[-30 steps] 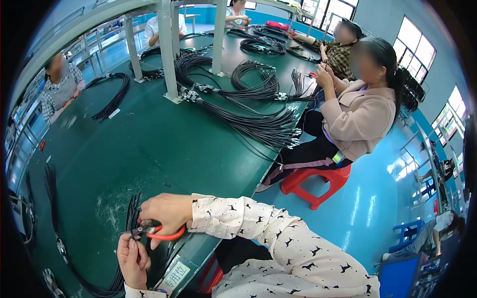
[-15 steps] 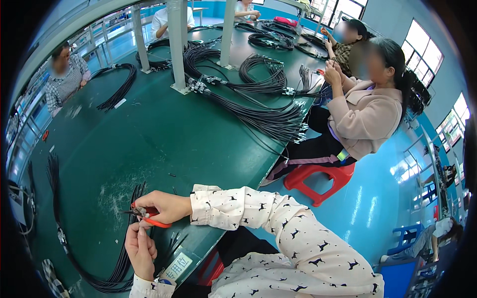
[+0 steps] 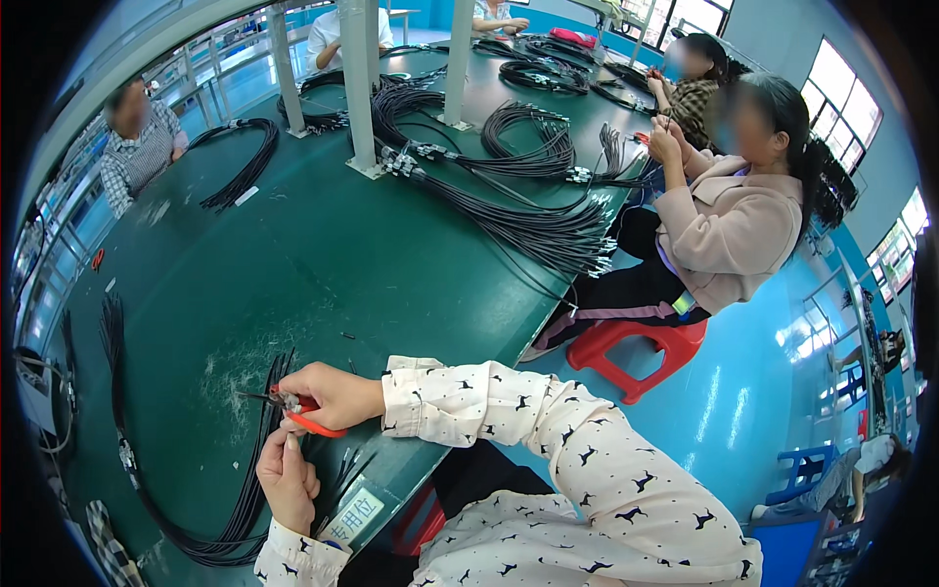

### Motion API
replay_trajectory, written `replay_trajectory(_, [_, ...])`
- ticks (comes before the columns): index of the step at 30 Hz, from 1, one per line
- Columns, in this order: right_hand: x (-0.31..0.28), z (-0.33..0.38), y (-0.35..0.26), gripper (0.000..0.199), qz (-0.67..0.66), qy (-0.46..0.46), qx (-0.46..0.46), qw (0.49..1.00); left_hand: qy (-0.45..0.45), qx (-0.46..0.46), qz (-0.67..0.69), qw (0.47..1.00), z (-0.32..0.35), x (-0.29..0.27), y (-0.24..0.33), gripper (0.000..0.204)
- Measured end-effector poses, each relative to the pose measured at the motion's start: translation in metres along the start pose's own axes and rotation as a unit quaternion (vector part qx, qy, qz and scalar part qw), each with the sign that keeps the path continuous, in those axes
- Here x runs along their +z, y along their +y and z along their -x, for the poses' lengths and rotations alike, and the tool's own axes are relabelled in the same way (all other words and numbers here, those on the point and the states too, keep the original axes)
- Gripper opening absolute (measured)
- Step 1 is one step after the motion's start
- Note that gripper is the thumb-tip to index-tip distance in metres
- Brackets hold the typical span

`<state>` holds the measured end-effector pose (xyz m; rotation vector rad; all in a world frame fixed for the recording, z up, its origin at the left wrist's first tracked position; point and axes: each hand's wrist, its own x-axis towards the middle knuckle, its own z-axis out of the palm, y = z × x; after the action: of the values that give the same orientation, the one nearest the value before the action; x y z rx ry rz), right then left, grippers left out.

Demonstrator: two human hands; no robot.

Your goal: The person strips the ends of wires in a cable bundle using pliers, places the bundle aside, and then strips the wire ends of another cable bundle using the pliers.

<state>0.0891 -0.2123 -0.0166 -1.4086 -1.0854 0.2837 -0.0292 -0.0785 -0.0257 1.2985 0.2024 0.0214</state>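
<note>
Red-handled pliers are in my right hand, fingers wrapped round the grips; their dark pointed jaws face left. Just below the jaws, my left hand is closed in a pinch of thumb and forefinger. What it pinches is too small to make out. A long bundle of thin black cables curves across the near left of the green table, and its ends pass behind my hands. More black cable ends lie to the right of my left wrist.
Fine pale shreds litter the green table beyond my hands. Several black cable bundles lie farther off around white metal posts. A co-worker sits at the right edge on a red stool; other people work farther along.
The whole view has shifted slightly. My hands keep nearly the same pose, pliers still against the left hand's fingertips. The far co-worker at the right has lowered their hands a little.
</note>
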Motion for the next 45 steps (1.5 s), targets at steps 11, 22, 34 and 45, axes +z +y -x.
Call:
replay_trajectory(11, [0.005, 0.002, -0.005, 0.02, 0.042, 0.034, -0.036, 0.998, 0.043, 0.004, -0.024, 0.999, 0.001, 0.006, -0.001, 0.016])
replay_trajectory(22, [-0.005, 0.004, -0.057, 0.02, 0.248, -0.354, -0.086, 0.898, -0.208, -0.032, -0.236, 0.949, 0.024, -0.008, 0.033, 0.014])
replay_trajectory(34, [-0.005, 0.01, -0.027, 0.017, 0.105, -0.396, -0.124, 0.903, -0.388, -0.073, -0.168, 0.903, 0.018, -0.019, 0.022, 0.024])
replay_trajectory(45, [-0.003, 0.014, -0.023, 0.019, 0.045, -0.383, -0.143, 0.911, -0.441, -0.089, -0.174, 0.876, 0.015, -0.02, 0.029, 0.025])
